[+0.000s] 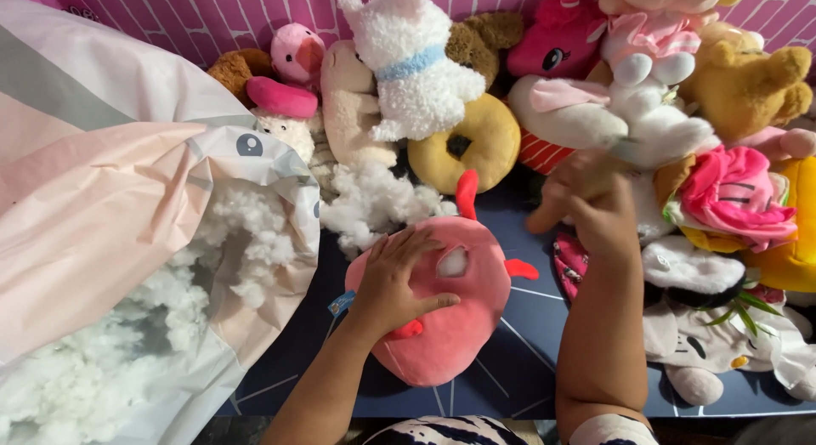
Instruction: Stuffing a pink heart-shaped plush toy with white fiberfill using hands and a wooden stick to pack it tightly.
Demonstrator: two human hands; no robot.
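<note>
Our left hand (395, 279) lay flat with fingers spread on the round pink plush (442, 305), pressing it to the dark blue mat (518, 360) and gripping nothing. Our right hand (586, 203) was blurred; its fingers seemed curled on the white-and-pink plush (629, 113) in the toy pile, though we could not confirm a grasp. Left of the pink plush, loose white stuffing (374, 203) spilled beside an open pastel bag (110, 207).

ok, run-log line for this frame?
left hand: flat on pink plush | right hand: reaching into plush pile | stuffing bag: open
</note>
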